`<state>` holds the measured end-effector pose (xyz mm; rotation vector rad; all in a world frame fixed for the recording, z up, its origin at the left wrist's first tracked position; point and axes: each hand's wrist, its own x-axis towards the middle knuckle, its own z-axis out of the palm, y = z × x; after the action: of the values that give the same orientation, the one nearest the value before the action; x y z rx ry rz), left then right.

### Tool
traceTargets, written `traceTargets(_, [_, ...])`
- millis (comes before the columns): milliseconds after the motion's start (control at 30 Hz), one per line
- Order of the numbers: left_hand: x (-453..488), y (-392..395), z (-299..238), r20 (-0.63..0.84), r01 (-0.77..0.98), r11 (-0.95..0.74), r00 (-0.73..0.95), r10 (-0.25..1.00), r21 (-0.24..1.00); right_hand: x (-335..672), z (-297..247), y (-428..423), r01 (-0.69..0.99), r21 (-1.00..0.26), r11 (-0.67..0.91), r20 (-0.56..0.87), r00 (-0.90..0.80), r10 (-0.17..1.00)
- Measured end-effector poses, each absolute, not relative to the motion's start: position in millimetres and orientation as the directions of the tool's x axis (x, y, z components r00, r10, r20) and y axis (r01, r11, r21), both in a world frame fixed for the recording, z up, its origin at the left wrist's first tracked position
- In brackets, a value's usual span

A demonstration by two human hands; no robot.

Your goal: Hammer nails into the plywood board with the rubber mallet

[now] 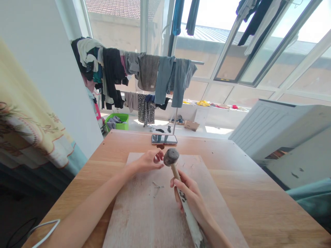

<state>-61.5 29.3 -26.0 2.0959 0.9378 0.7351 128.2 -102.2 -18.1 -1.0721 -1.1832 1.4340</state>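
My right hand [190,191] is wrapped round the pale, worn handle of a hammer [171,156], whose dark, blocky head points away from me. The head is above the far part of a whitish wooden board [134,213]. Just left of it is my left hand [150,161], its fingers curled in a pinch; whatever may be between the fingertips is too small to make out. A few loose nails [157,186] lie on the board nearer to me. Beyond the hammer head, more thin nails [184,168] show on the board to the right.
A phone [164,139] lies at the far edge of the wooden table [253,193], with a small dark round object [160,146] before it. A white cable [49,232] hangs at the near left. Behind stand a laundry rack [144,65] and a green basket [121,122].
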Motion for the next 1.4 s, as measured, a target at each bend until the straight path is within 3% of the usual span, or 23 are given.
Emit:
traceTargets(67, [-68.2, 26.0, -12.8, 0.124, 0.474, -0.519, 0.643, 0.756, 0.711, 129.7, -18.5, -101.8, -0.146, -0.987, -0.072, -0.054, -0.124, 0.991])
traceTargets(167, [-74.2, 14.4, 7.8, -0.114, 0.557, -0.601, 0.781, 0.614, 0.573, 131.8, -16.5, -102.1, -0.161, -0.984, -0.071, -0.062, -0.063, 0.996])
traceTargets(267, [-70.2, 0.3, 18.7, -0.246, 0.594, -0.654, 0.798, 0.55, 0.468, 132.8, -13.9, -102.7, -0.167, -0.983, -0.076, -0.071, -0.036, 0.997])
traceTargets(400, [-62.5, -6.0, 19.1, -0.202, 0.579, -0.681, 0.808, 0.554, 0.449, 132.5, -12.6, -103.0, -0.152, -0.985, -0.084, -0.078, -0.045, 0.996])
traceTargets(633, [-81.3, 17.1, 22.9, -0.059, 0.669, -0.555, 0.663, 0.746, 0.494, 132.5, -12.5, -105.2, -0.097, -0.992, -0.075, -0.069, -0.065, 0.996])
traceTargets(1067, [-84.0, 25.1, 14.9, 0.047, 0.59, -0.649, 0.721, 0.691, 0.48, 131.4, -11.2, -104.6, -0.083, -0.993, -0.089, -0.085, -0.05, 0.995])
traceTargets(1233, [-79.9, 29.6, 2.6, 0.147, 0.475, -0.606, 0.698, 0.701, 0.638, 130.0, -8.6, -104.7, -0.088, -0.991, -0.1, -0.095, -0.056, 0.994])
traceTargets(1400, [-81.2, 36.6, -13.1, 0.119, 0.396, -0.494, 0.674, 0.729, 0.774, 128.9, -4.0, -107.2, -0.093, -0.992, -0.082, -0.077, -0.061, 0.995])
